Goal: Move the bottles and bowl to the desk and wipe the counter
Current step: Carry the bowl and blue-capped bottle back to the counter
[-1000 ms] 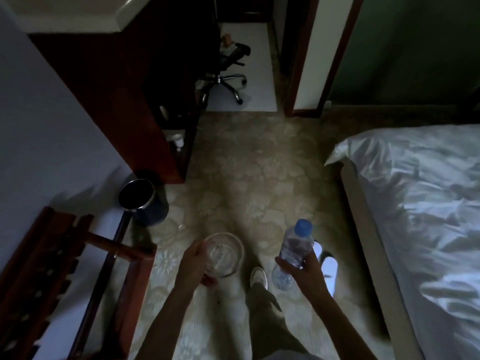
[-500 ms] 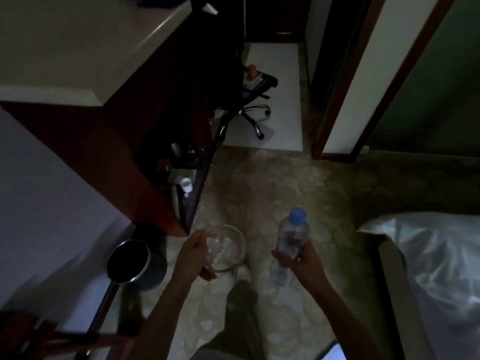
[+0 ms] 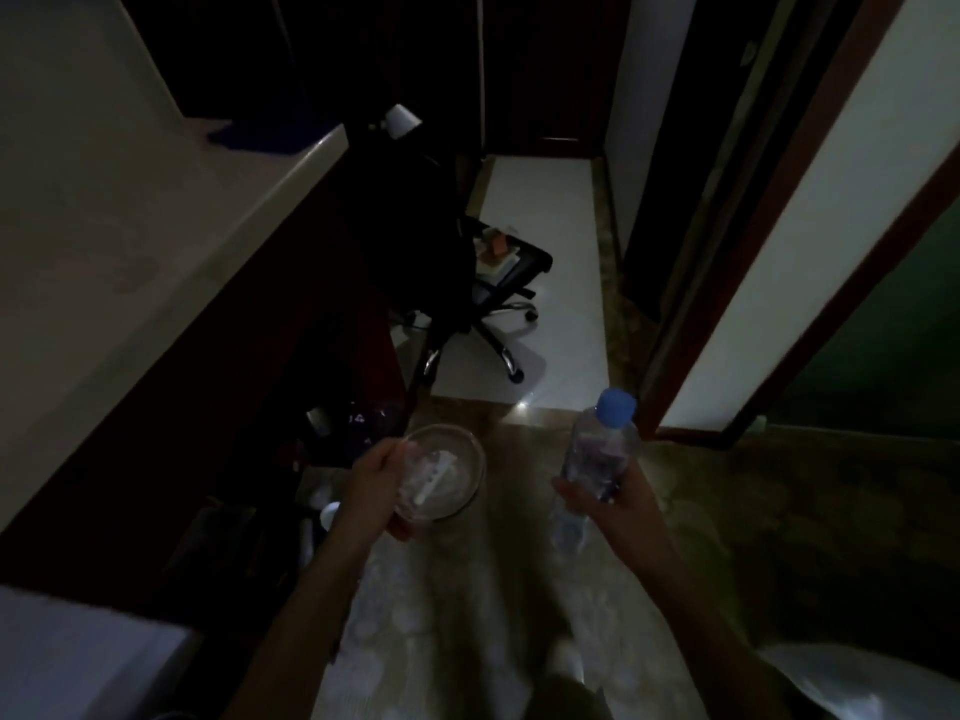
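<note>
My left hand (image 3: 376,485) grips the near rim of a clear glass bowl (image 3: 460,472) with a small white item lying inside. My right hand (image 3: 610,504) is wrapped around the lower half of a clear plastic water bottle (image 3: 597,459) with a blue cap, held upright. Both are carried at waist height over patterned carpet. A pale counter top (image 3: 145,252) runs along the left, above dark wooden cabinet fronts. The room is dim.
A black office chair (image 3: 498,283) with things on its seat stands ahead on a white floor mat (image 3: 556,220). A white lamp shade (image 3: 401,119) is beyond the counter end. A door frame (image 3: 779,226) is on the right; a white bed corner (image 3: 857,683) at bottom right.
The view has moved forward and swung up: the counter and chair are closer, the bed and the metal bin have slid out of view. Both hands still carry the bowl and bottle.
</note>
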